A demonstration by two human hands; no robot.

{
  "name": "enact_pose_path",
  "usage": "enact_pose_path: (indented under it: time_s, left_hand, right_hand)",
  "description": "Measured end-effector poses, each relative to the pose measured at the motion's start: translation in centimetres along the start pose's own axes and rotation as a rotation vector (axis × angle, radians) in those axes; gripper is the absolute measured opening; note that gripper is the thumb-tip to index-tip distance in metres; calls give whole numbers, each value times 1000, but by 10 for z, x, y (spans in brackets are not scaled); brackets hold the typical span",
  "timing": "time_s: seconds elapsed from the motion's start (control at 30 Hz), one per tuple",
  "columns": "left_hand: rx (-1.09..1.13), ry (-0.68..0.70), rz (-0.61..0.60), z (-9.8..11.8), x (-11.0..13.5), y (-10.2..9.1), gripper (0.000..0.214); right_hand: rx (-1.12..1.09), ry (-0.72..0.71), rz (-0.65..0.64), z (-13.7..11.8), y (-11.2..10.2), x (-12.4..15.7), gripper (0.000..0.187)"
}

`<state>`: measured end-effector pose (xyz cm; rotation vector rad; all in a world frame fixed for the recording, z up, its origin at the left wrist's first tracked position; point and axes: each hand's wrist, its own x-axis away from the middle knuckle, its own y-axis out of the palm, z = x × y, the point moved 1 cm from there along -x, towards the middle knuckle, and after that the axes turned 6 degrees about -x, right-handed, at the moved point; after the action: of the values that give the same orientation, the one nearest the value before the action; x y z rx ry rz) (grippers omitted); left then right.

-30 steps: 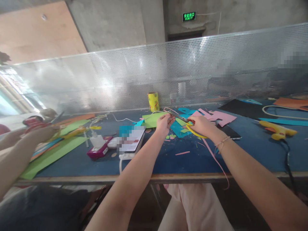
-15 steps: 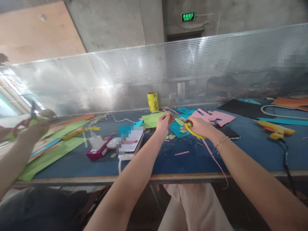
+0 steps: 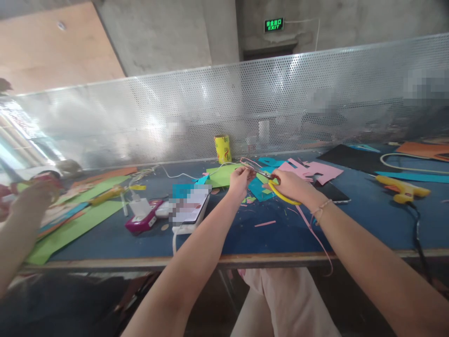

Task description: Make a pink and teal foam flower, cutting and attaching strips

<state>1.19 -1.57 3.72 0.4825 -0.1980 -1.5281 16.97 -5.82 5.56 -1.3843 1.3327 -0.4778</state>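
My right hand (image 3: 292, 183) is wrapped round the yellow handles of a pair of scissors (image 3: 283, 194). Their metal blades point left, towards my left hand (image 3: 241, 182), whose fingers are pinched together at the tips. A thin pink paper strip (image 3: 250, 161) curves up out of that pinch; the small part between the fingers is hidden. Below my right wrist, a long pink strip (image 3: 314, 230) droops over the table edge. Cut pink paper (image 3: 324, 172), blue paper (image 3: 261, 191) and green paper (image 3: 222, 176) lie around both hands.
A phone (image 3: 192, 206) rests on a white block beside a purple power socket (image 3: 143, 220). The yellow tape roll (image 3: 223, 149) stands by the perforated metal screen (image 3: 182, 107). On the right lies a yellow glue gun (image 3: 403, 187) with its cord. A co-worker's hand (image 3: 33, 199) is at far left.
My hands have barely moved; the scissors' blades and handles have shifted slightly. At far left, the co-worker's hand has moved left and down.
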Motion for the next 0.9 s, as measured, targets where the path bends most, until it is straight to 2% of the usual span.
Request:
enact_pose_path:
  time_s: [0.9]
  left_hand:
    - [110,-111,2,0,1,2,14]
  right_hand:
    - [4,8,23,-2,3,-2,39]
